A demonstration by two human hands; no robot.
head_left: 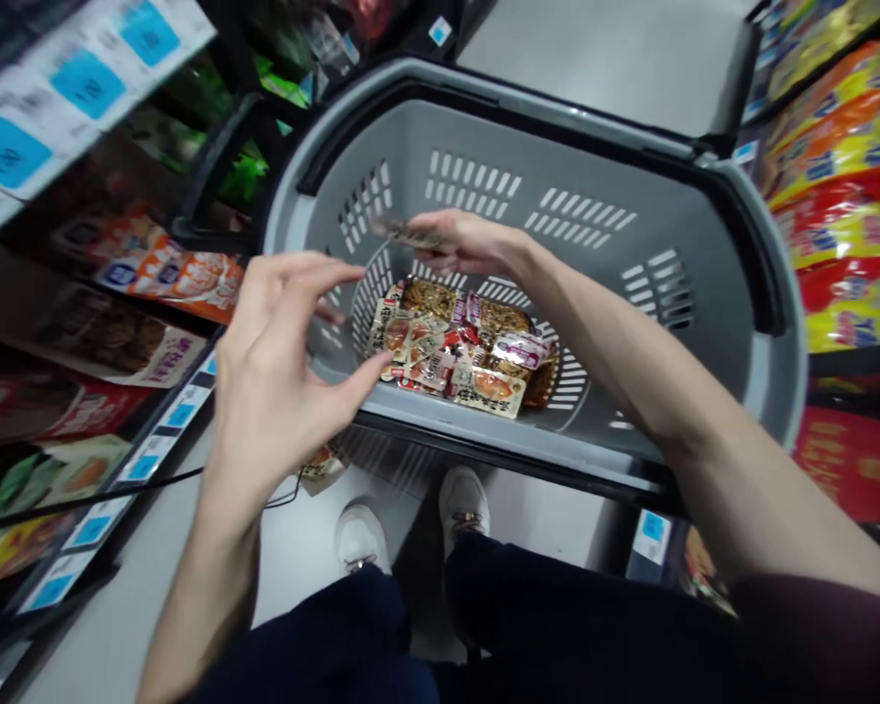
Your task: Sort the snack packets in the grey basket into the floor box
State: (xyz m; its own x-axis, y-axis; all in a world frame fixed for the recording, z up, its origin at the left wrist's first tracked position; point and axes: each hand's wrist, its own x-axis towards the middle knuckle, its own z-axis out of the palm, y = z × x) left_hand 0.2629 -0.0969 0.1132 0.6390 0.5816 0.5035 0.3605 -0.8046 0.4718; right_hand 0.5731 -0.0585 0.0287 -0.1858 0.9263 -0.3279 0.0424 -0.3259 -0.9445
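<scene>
Head view: glossy packets (440, 357); slotted grey plastic basket (547, 152)

Grey basket (499, 137) on my feed
From here I see glossy packets (462, 344) heaped on its bottom by the nearer long edge, left of centre.

There is one basket (532, 161) of packets (429, 352) too overlapped to count, one left hand (268, 357), one right hand (465, 242) with one blurred item (411, 235), two shoes (362, 536) at six o'clock, and three big blue price tags (88, 82) at ten.
</scene>
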